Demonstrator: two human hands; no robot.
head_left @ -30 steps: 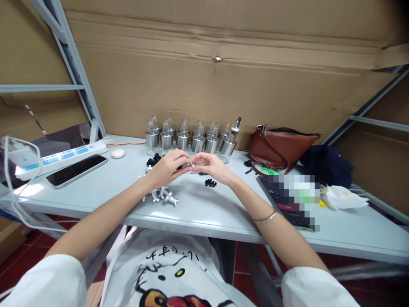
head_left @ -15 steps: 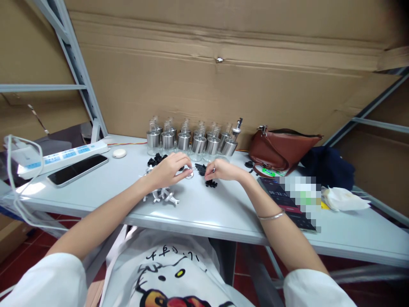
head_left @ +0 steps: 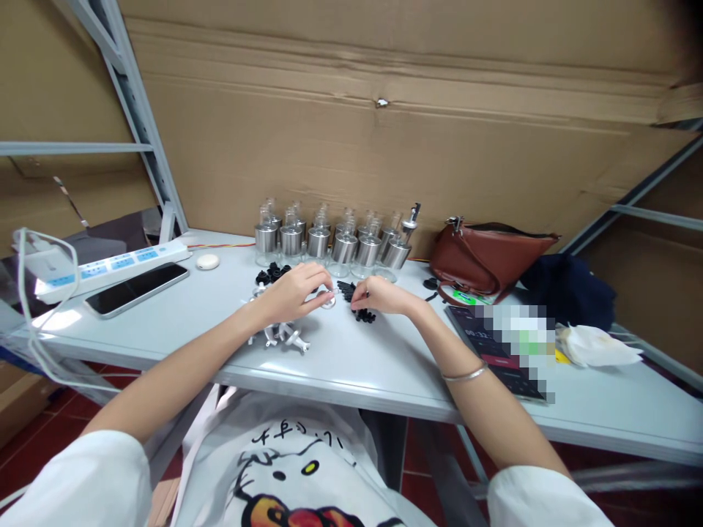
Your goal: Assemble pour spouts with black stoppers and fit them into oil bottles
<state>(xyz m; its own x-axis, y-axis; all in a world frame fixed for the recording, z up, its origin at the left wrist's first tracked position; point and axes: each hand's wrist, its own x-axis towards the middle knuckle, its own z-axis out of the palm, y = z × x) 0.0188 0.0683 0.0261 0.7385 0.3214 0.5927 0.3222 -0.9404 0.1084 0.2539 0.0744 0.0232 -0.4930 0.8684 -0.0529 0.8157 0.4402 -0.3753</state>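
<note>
My left hand (head_left: pixel 304 291) is closed in a pinch on a small silvery round part (head_left: pixel 329 301), whose exact kind I cannot make out. Under and beside that wrist lie several silver pour-spout-like pieces (head_left: pixel 294 338) and a cluster of black round stoppers (head_left: pixel 269 274). My right hand (head_left: pixel 378 296) has its fingertips pressed together over the small black pieces (head_left: pixel 365 316) on the table; what is between them, if anything, is hidden. Just left of those fingers lies a row of thin black tubes (head_left: pixel 346 290).
Several glass bottles with steel sleeves (head_left: pixel 345 249) stand along the cardboard at the back; one carries a pourer (head_left: pixel 411 216). At right are a brown bag (head_left: pixel 483 256), a tablet (head_left: pixel 483 344) and a white tissue (head_left: pixel 598 345). A phone (head_left: pixel 137 289) and power strip (head_left: pixel 115 267) lie left.
The whole view has shifted slightly. Both hands keep nearly the same places and poses, the left at the silvery part, the right at the black pieces.
</note>
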